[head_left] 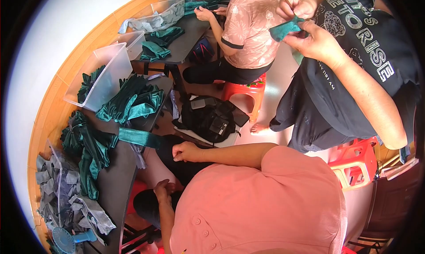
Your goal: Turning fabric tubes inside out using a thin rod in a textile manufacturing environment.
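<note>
Many grey scraps (57, 183) and green bundles (91, 141) lie on the desk (116, 174), left of both hands. One green strip (138, 137) spans from the desk to the knee (166, 155), just beyond and left of the hands. The left hand (163, 190) and right hand (186, 152) have curled fingers; whether either grips anything I cannot tell. Well beyond them, rightward, a co-worker (352, 72) holds green cloth (284, 30)

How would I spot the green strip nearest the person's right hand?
Start with the dark table at lower left. Across its edge, on the side of the person's right hand, a green velvet strip sticks out toward a dark trouser leg. It looks flat and straight, unlike the bunched green bundles beside it.
</note>
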